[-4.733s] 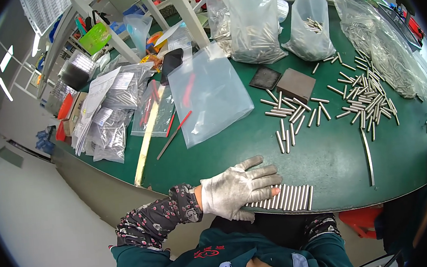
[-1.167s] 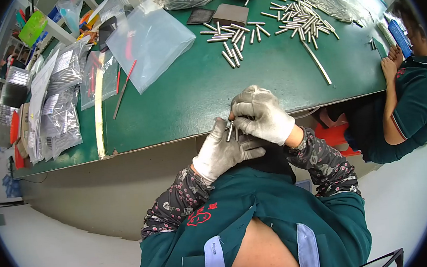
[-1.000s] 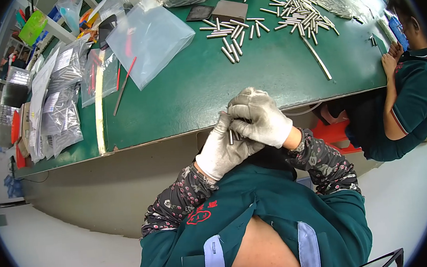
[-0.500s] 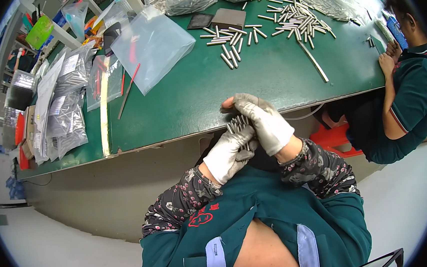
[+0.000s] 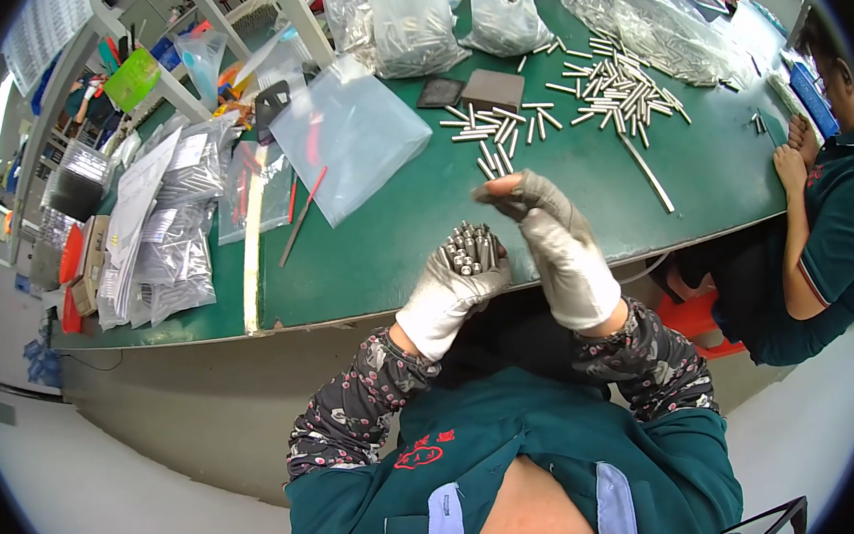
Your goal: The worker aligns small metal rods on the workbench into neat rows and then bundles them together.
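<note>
Metal pins (image 5: 468,249), short and cylindrical, form a compact bundle in the left hand (image 5: 440,304), at the near edge of the green tabletop (image 5: 385,242); their ends point upward, and whether the bundle touches the surface cannot be told. Left fingers: curled around the bundle, in a white work glove soiled with grey. Right hand (image 5: 568,251), likewise gloved: raised just beside the bundle and apart from it, its fingers extended and close together, one bare fingertip showing. At right, a co-worker (image 5: 826,236) sits with both hands at the table's edge. Farther in, a flat metal bar (image 5: 646,174) lies slantwise to the right; to the left lie a pale strip (image 5: 253,251), a slender grey-and-red rod (image 5: 305,216) and a flat translucent bag (image 5: 367,141). Beyond the right hand, a small group of loose pins (image 5: 500,136) lies before a brownish block (image 5: 492,91), with a black square pad (image 5: 440,91) just to its left. A larger heap of pins (image 5: 624,91) spreads to the block's right. Farthest back stand a tall filled bag (image 5: 410,27) and a smaller filled bag (image 5: 505,15), both containing pins
</note>
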A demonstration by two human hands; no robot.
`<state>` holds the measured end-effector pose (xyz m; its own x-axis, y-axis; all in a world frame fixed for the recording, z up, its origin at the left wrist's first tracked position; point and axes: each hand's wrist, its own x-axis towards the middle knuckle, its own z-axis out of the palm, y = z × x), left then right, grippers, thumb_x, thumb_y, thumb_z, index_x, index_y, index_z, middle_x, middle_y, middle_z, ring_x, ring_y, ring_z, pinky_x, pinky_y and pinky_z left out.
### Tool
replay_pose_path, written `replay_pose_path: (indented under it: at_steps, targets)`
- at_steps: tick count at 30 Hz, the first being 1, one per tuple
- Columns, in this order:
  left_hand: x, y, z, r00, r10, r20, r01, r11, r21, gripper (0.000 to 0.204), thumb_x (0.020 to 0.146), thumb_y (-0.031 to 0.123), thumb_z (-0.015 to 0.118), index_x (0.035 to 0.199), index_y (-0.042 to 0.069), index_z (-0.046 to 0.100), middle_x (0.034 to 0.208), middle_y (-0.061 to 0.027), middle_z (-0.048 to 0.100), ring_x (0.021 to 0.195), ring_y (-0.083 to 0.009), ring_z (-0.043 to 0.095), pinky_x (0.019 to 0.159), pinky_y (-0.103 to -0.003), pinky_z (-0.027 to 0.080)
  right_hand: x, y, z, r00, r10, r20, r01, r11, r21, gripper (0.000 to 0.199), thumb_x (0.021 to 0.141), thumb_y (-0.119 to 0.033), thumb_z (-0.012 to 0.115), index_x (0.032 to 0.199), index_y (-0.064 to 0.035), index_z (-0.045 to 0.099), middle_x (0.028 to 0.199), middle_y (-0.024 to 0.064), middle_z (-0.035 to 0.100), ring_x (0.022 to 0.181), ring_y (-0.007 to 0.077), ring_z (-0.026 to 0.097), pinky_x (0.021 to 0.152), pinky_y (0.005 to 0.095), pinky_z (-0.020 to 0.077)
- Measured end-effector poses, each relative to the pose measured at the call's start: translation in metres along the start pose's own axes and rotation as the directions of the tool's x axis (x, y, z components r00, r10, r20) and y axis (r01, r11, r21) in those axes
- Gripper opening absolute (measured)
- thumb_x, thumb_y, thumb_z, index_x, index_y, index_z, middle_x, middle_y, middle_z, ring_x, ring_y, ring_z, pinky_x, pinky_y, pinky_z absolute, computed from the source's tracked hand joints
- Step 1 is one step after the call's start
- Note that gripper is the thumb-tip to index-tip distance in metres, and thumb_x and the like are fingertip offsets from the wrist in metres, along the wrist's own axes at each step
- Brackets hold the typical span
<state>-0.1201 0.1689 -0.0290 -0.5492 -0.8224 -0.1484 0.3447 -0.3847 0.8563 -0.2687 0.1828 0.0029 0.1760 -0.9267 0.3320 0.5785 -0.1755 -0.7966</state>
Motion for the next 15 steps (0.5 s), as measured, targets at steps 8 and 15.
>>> replay_pose_path:
  at_steps: [8,15]
  targets:
    - [0.038,0.004,-0.030,0.945,0.321,0.061,-0.321,0.879,0.353,0.046,0.070,0.004,0.075,0.111,0.005,0.054,0.098,0.0013,0.062,0.091,-0.0092,0.058,0.080,-0.023,0.048,0.014,0.017,-0.027,0.978,0.194,-0.077,-0.199,0.750,-0.630,0.046,0.076,-0.006,0.069,0.120,-0.0011,0.055,0.081,-0.0019,0.051,0.073,0.0063,0.047,0.069,0.0191,0.0421]
    - [0.059,-0.010,-0.046,0.795,0.581,0.174,-0.382,0.257,0.888,0.043,0.060,0.022,0.077,0.097,0.008,0.061,0.098,-0.0090,0.060,0.096,-0.0293,0.053,0.086,-0.038,0.044,0.014,0.036,-0.038,0.992,-0.045,-0.120,-0.073,0.576,-0.814,0.031,0.070,-0.009,0.071,0.099,-0.0039,0.061,0.075,0.0100,0.060,0.065,0.0181,0.060,0.062,0.0293,0.0497]
